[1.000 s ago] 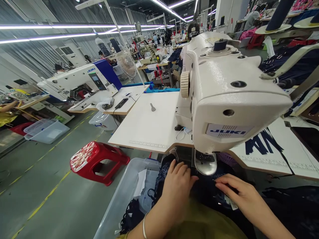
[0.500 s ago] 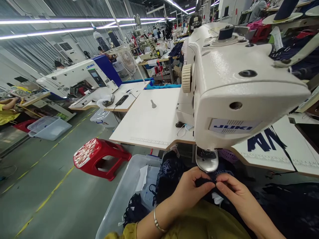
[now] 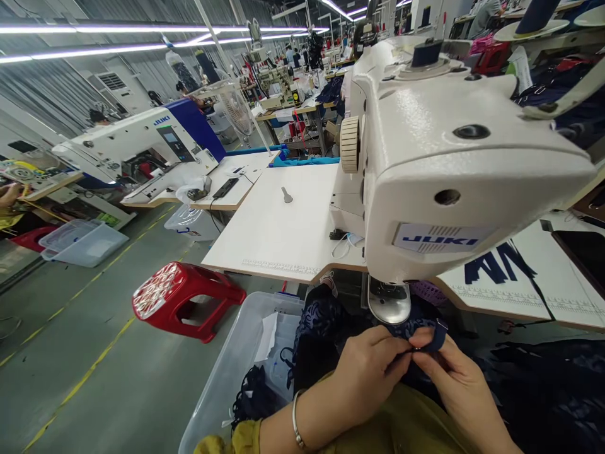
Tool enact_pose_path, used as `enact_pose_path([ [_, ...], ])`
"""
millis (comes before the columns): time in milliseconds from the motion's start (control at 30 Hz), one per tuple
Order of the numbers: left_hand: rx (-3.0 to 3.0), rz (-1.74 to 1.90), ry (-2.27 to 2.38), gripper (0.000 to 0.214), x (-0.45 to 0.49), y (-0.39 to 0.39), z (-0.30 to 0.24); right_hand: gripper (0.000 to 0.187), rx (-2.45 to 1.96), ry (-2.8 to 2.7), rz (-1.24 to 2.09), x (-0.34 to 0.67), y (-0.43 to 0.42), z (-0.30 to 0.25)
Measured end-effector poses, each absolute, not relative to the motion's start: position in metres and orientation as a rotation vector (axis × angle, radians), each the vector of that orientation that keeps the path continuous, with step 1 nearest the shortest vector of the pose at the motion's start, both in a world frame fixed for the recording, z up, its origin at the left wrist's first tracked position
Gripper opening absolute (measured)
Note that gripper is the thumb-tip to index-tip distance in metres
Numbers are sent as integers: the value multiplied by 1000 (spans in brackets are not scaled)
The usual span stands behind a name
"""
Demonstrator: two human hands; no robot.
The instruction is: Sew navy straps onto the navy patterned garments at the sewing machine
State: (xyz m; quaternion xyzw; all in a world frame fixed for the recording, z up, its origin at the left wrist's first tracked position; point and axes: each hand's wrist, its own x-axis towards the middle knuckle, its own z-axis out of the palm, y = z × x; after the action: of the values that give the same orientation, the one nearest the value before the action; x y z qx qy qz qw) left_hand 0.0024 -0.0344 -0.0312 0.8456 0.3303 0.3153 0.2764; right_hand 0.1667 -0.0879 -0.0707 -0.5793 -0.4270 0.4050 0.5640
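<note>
Just nearer than the rounded, polished-metal plate (image 3: 390,304) of the glossy cream sewing machine (image 3: 425,176), the left hand (image 3: 366,366) and right hand (image 3: 456,378) meet fingertip to fingertip. Both sets of fingers pinch a narrow, dark navy fabric strap (image 3: 435,340), probably so close to steady so small a piece; it bends in a soft loop over the right hand's fingers, with a bright fitting near its fold. Patterned navy cloth (image 3: 321,318) drapes to the left, beside a translucent plastic bin (image 3: 215,378), seemingly placed within easy reach. The smooth white bench (image 3: 278,233) lies farther off, its near edge printed with ruler marks.
</note>
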Motion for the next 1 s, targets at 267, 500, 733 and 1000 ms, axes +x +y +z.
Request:
enact_pose_path([
  [267, 2605, 936, 910, 22, 2, -39, -22, 16, -1132, -1198, 533, 160, -86, -66],
  [500, 2632, 916, 898, 22, 2, -39, -20, 20, -1109, -1252, 418, 162, -86, -69],
  [733, 2553, 864, 872, 25, 5, -36, -23, 20, -1156, -1289, 496, 165, -89, -73],
  [1000, 2317, 704, 860, 19, 1, -21, -10, 20, -1563, -1368, 720, 179, -68, -32],
])
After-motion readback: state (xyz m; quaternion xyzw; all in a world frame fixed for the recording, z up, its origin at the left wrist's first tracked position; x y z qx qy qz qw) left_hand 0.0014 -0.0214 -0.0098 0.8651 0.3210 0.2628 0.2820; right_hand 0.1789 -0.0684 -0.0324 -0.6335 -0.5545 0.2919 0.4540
